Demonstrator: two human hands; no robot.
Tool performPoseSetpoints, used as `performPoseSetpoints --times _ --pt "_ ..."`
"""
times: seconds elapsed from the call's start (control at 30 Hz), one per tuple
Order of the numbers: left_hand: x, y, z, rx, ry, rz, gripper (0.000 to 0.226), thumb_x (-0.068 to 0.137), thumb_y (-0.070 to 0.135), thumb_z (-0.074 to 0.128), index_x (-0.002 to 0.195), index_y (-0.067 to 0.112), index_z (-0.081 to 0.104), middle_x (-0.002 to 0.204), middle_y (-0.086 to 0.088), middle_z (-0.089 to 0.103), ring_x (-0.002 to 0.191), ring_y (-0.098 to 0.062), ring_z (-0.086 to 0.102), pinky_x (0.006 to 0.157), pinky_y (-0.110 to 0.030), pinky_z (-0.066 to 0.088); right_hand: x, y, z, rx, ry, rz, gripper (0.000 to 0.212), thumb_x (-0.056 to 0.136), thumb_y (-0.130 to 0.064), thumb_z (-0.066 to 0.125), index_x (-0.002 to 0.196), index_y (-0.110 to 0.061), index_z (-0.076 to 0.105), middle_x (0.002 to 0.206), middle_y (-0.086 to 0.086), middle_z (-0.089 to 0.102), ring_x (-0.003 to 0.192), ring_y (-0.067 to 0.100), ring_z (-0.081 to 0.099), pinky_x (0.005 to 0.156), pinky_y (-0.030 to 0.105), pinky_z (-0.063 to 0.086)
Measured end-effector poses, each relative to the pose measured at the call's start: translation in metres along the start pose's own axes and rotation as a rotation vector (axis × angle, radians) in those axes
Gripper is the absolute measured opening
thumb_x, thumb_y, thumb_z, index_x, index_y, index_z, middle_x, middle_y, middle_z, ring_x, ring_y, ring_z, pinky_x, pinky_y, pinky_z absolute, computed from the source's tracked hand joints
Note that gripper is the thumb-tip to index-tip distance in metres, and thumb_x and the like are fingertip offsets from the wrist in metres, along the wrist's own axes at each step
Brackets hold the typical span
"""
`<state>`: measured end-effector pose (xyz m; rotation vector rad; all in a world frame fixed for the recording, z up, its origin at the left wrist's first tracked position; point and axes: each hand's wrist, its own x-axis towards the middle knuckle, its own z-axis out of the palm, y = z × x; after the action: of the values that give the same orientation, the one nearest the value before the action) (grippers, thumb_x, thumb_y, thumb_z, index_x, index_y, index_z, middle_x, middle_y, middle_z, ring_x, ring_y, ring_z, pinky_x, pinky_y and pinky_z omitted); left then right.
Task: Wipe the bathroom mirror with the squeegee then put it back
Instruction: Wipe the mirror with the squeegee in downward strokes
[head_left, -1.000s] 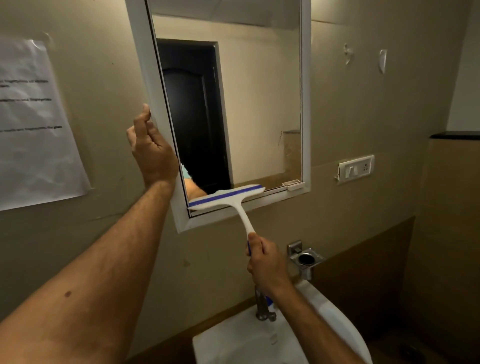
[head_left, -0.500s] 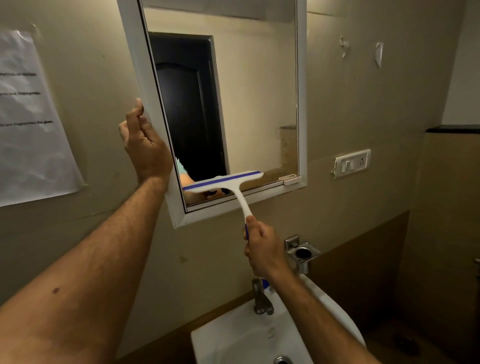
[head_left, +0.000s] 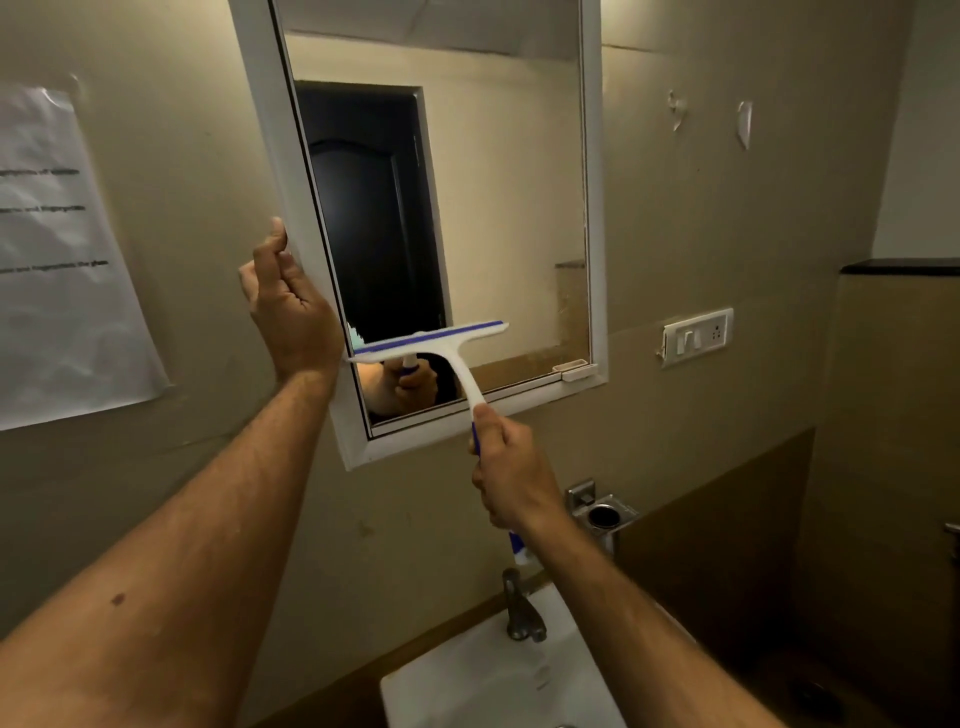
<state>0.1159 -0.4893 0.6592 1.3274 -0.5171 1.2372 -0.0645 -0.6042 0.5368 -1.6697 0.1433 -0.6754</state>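
Dim beige-walled bathroom, my left hand (head_left: 291, 306) curled round the white frame edge of the mirror (head_left: 467, 208), my right hand (head_left: 511, 475) gripping the squeegee (head_left: 441, 345) handle, its blade low on the glass, white sink (head_left: 493, 680) and tap (head_left: 522, 608) below, paper notice (head_left: 62, 260) on the wall left.

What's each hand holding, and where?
Right hand grips the white-and-blue plastic squeegee by its handle; left hand holds the white-framed mirror's left edge.

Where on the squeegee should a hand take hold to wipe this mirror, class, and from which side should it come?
Grip the squeegee by its long handle, coming from below, as the right hand does. The T-shape leaves the wide blade free across the mirror glass, with the handle sticking down towards the person.
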Motion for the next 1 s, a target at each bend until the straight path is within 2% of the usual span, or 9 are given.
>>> performPoseSetpoints --times 0.17,0.43,0.6,0.73,0.8,0.87,1.0 --pt "-0.001 -0.001 -0.001 -0.003 -0.003 -0.009 0.033 0.103 0.015 0.038 0.127 0.005 0.059 0.109 -0.022 0.058 0.091 0.005 0.044 0.081 0.009 0.026 -0.014 0.038 0.003 -0.057 0.043 0.056 0.038 0.098 -0.049 0.036 0.076 -0.023 0.053 0.055 -0.007 0.044 0.044 0.002 0.039 0.042 0.02 0.034" --pt "-0.001 -0.002 0.0 0.014 -0.014 -0.019 0.033 0.103 0.016 0.037 0.126 0.004 0.059 0.109 -0.022 0.057 0.092 -0.006 0.049 0.079 0.007 0.027 -0.005 0.032 -0.003 -0.094 0.072 -0.002 0.038 0.097 -0.05 0.037 0.074 -0.025 0.053 0.056 -0.007 0.046 0.048 0.005 0.041 0.045 0.024 0.037" --pt "-0.002 -0.001 -0.002 0.013 -0.001 -0.003 0.033 0.103 0.014 0.037 0.126 0.004 0.059 0.109 -0.022 0.058 0.089 0.01 0.041 0.081 0.007 0.027 -0.007 0.043 0.001 -0.104 0.071 0.027 0.039 0.097 -0.051 0.036 0.074 -0.025 0.053 0.055 -0.008 0.045 0.044 0.001 0.04 0.042 0.02 0.036" --pt "-0.003 -0.001 -0.001 0.019 0.006 0.003 0.033 0.104 0.015 0.036 0.127 0.007 0.059 0.103 -0.007 0.05 0.089 0.02 0.045 0.078 0.01 0.027 -0.013 0.052 0.001 -0.117 0.072 0.051 0.039 0.098 -0.05 0.036 0.073 -0.025 0.053 0.057 -0.007 0.045 0.048 0.005 0.042 0.045 0.022 0.037" --pt "-0.003 -0.001 -0.001 0.024 0.007 -0.008 0.034 0.104 0.017 0.036 0.128 0.008 0.058 0.104 -0.004 0.048 0.084 0.015 0.045 0.079 0.008 0.028 -0.013 0.049 0.0 -0.118 0.073 0.049 0.04 0.097 -0.051 0.036 0.073 -0.025 0.053 0.057 -0.008 0.046 0.049 0.006 0.042 0.045 0.024 0.037" --pt "-0.003 -0.003 -0.001 0.023 0.012 0.002 0.035 0.104 0.016 0.036 0.128 0.008 0.058 0.104 -0.004 0.049 0.088 0.012 0.042 0.083 0.005 0.029 -0.011 0.044 -0.002 -0.123 0.081 0.034 0.04 0.097 -0.051 0.036 0.073 -0.025 0.054 0.057 -0.008 0.047 0.049 0.006 0.043 0.046 0.026 0.038" --pt "-0.002 -0.004 -0.001 0.019 -0.008 -0.02 0.036 0.104 0.02 0.035 0.128 0.008 0.058 0.107 -0.008 0.053 0.092 0.003 0.047 0.085 0.0 0.032 -0.006 0.032 -0.004 -0.067 0.088 0.023 0.04 0.096 -0.054 0.035 0.074 -0.026 0.053 0.055 -0.008 0.046 0.045 0.003 0.04 0.043 0.023 0.036"
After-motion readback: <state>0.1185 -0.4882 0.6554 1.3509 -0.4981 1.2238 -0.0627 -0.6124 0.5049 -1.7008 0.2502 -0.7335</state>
